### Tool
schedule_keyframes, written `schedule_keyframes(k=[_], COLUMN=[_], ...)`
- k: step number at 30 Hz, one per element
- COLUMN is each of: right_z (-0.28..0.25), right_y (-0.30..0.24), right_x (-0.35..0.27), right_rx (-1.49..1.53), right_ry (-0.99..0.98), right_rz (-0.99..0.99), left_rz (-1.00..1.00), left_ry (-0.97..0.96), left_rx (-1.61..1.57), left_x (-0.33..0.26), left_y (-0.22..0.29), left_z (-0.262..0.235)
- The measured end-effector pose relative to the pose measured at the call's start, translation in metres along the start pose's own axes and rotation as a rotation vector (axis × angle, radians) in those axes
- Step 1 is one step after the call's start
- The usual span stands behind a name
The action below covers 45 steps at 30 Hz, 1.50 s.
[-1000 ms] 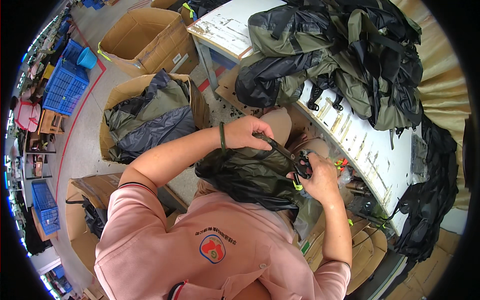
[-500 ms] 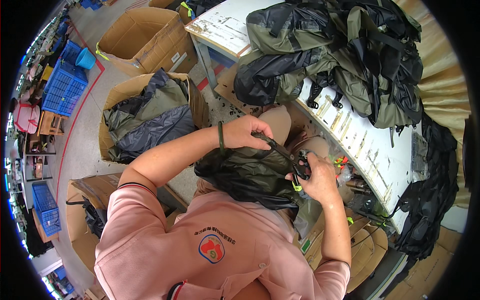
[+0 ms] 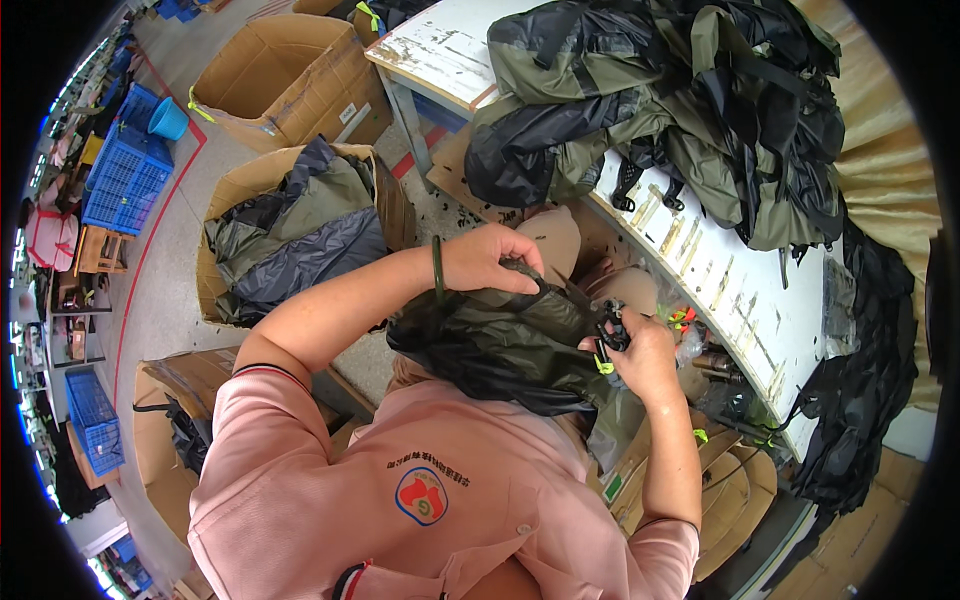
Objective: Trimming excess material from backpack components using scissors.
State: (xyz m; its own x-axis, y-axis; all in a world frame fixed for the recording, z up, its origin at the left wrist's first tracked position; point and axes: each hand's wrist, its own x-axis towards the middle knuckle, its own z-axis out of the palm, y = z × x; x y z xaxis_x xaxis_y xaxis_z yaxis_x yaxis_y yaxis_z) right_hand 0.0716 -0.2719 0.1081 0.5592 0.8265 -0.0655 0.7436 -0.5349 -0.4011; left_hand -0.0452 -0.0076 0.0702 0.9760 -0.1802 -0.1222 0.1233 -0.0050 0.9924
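A dark green and black piece of thin fabric [image 3: 535,350] lies bunched across my lap. My left hand [image 3: 495,262] pinches its upper edge between thumb and fingers. On the right, my right hand [image 3: 643,348] is closed around the black handles of scissors [image 3: 611,325]. Their blades point up and left toward the pinched edge, a short gap from my left fingertips. A bit of yellow-green material [image 3: 603,364] hangs by the handles. Whether the blades touch the fabric, I cannot tell.
To the right stands a worn white table [image 3: 735,310], heaped with green and black fabric pieces with straps [image 3: 680,120]. A cardboard box [image 3: 393,205] full of similar fabric is at the left, with another open box [image 3: 330,95] behind it. Blue crates [image 3: 130,175] stand farther left.
My right hand and the scissors have shifted slightly right and down, away from my left hand. My left hand still pinches the fabric, a little higher than before.
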Motion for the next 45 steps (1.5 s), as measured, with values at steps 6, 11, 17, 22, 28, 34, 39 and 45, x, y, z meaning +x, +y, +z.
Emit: schedule_keyframes(k=[6, 11, 17, 22, 28, 34, 39, 45], right_z=[-0.01, -0.016, -0.004, 0.022, 0.031, 0.016, -0.004, -0.014], right_y=[0.015, 0.029, 0.031, 0.034, 0.047, 0.061, 0.065, 0.065], right_x=[-0.013, -0.041, -0.085, -0.089, -0.069, -0.082, -0.094, -0.096], right_rx=[0.146, 0.291, 0.447, 0.219, 0.24, 0.703, 0.743, 0.834], right_ry=[0.07, 0.091, 0.034, 0.274, 0.228, 0.082, 0.089, 0.04], right_rz=[0.157, 0.225, 0.333, 0.221, 0.306, 0.43, 0.431, 0.431], left_rz=[0.159, 0.39, 0.559, 0.438, 0.293, 0.373, 0.471, 0.026], left_ry=[0.107, 0.586, 0.193, 0.017, 0.104, 0.083, 0.013, -0.238], left_rx=[0.266, 0.964, 0.774, 0.754, 0.671, 0.793, 0.573, -0.111], left_x=[0.017, 0.042, 0.045, 0.047, 0.058, 0.06, 0.068, 0.073], left_y=[0.024, 0.05, 0.031, -0.022, -0.045, -0.051, -0.042, -0.032], left_z=[-0.021, -0.058, 0.025, 0.077, 0.098, 0.108, 0.111, 0.109])
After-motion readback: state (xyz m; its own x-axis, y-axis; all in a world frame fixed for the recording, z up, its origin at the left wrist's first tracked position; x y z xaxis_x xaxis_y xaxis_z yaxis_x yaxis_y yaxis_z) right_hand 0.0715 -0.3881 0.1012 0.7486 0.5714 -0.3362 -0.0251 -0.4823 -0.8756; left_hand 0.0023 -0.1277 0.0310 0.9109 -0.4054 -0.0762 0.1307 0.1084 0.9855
